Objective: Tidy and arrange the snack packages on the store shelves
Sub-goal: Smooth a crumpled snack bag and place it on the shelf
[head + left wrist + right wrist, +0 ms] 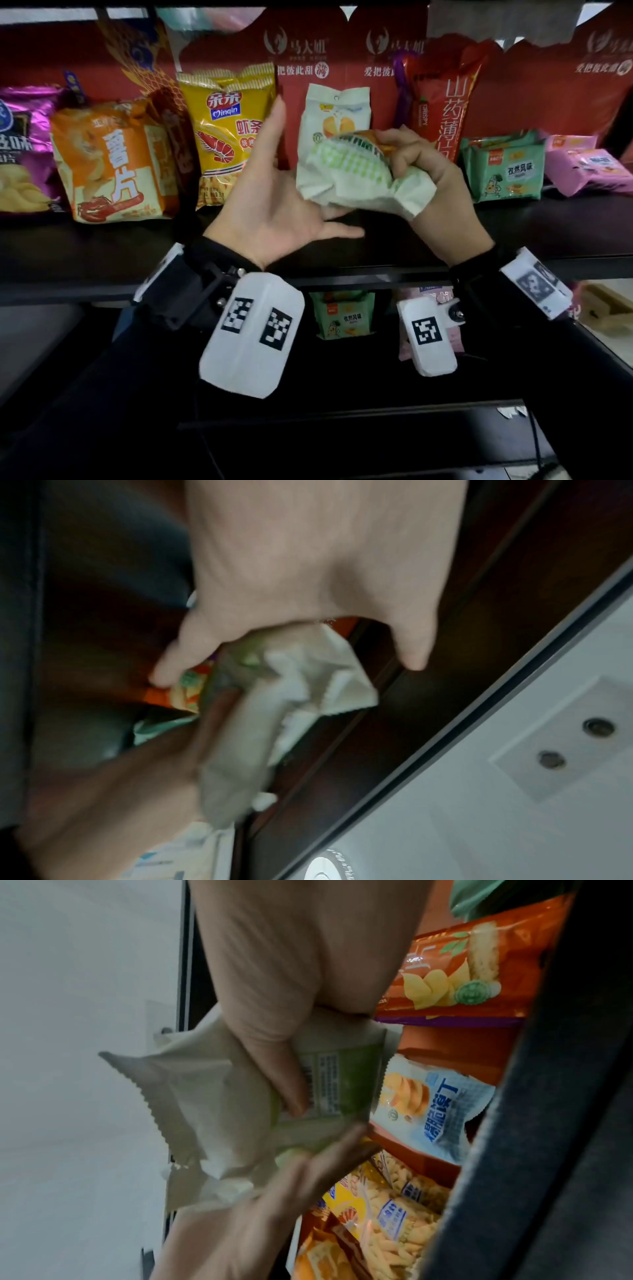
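My right hand (pixel 424 171) grips a crumpled white snack packet with a green check print (pixel 352 174), holding it sideways in front of the middle shelf. The right wrist view shows the thumb of my right hand (pixel 274 988) pressed on the back label of the packet (pixel 192 1096). My left hand (pixel 274 192) is spread flat, palm towards the packet, its fingers straight and touching the packet's left end and underside. In the left wrist view the packet (pixel 308 669) lies blurred below my left hand (pixel 308 561). A similar white packet (pixel 337 106) stands upright on the shelf behind.
The black shelf board (pixel 102 246) carries a purple bag (pixel 20 147), an orange crisp bag (pixel 113 161), a yellow shrimp-stick bag (pixel 226 137), a tall red bag (pixel 445 102), green packs (pixel 503 168) and pink packs (pixel 589 168). A green pack (pixel 346 315) sits on the shelf below.
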### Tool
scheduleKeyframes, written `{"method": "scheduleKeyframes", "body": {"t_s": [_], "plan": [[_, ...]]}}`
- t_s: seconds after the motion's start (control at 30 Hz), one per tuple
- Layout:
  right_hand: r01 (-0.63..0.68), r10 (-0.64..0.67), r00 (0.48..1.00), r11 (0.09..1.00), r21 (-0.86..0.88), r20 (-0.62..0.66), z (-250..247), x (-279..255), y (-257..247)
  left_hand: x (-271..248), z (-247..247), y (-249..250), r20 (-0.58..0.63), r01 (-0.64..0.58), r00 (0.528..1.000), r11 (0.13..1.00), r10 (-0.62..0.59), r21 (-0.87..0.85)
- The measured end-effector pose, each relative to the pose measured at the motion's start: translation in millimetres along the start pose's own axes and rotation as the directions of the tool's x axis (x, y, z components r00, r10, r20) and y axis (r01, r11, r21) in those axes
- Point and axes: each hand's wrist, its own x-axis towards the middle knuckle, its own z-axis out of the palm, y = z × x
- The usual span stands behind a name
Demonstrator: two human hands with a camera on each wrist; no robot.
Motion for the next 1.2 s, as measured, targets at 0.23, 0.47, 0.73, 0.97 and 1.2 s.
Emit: {"method": "scheduleKeyframes", "body": {"t_s": [0.23, 0.47, 0.73, 0.97, 1.2], "plan": [[-0.173, 0.17, 0.985, 0.978, 0.12, 0.035, -12, -7, 3, 3, -13, -4, -0.174, -0.068, 0.981, 0.991, 0.087, 0.114], [-0.532, 0.488, 0.845, 0.726, 0.437, 0.217, -3, -1, -6, 7, -10, -20, -0.149, -0.204, 0.946, 0.885, 0.288, 0.419], [-0.488, 0.481, 0.868, 0.778, 0.396, 0.125, 12, 2, -4, 21, -8, -21, -0.351, -0.204, 0.85, 0.86, 0.392, 0.467], [-0.606, 0.604, 0.791, 0.749, 0.267, 0.1, 14, -1, 0, 28, -3, -17, -0.382, -0.272, 0.875, 0.955, 0.297, 0.119], [-0.2, 0.259, 0.936, 0.948, 0.247, -0.237, 0, 10, -2, 24, -16, -6, -0.358, -0.181, 0.922, 0.982, 0.15, -0.055]]}}
